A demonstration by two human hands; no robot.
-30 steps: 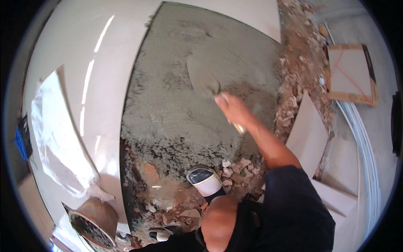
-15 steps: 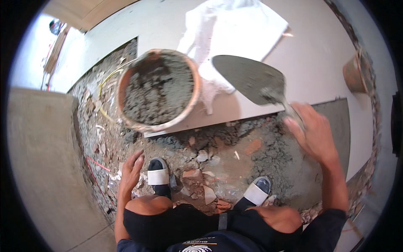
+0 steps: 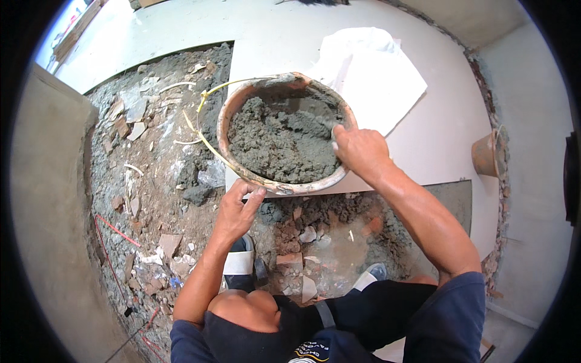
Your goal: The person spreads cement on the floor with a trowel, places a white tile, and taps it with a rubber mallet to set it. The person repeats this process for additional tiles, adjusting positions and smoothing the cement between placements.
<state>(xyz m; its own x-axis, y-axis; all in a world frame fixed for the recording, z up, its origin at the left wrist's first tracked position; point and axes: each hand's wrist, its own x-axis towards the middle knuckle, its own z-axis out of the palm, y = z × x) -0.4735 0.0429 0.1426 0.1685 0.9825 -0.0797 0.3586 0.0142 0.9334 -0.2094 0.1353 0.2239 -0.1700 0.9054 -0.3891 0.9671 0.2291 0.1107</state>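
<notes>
A round orange-brown bucket [image 3: 223, 130] stands at the middle, filled with grey, crumbly wet mortar [image 3: 281, 142]. My left hand [image 3: 238, 209] pinches its near rim between thumb and fingers. At the bucket's right side, my right hand [image 3: 363, 151] is closed around the handle of a trowel [image 3: 334, 131]. The trowel's blade is down in the mortar by the right inner wall and mostly hidden. A yellow cord handle [image 3: 209, 145] hangs off the bucket's left side.
Large pale floor tiles [image 3: 436, 142] lie beyond and right of the bucket, with a white sack [image 3: 378, 75] on them. A smaller bucket [image 3: 486, 156] lies tipped near the right wall. Rubble [image 3: 136, 181] covers the left floor; a red cord [image 3: 112, 233] runs through it.
My right hand has brought the trowel left from over the tile into the bucket. My left hand has risen from beside my knee and taken hold of the rim.
</notes>
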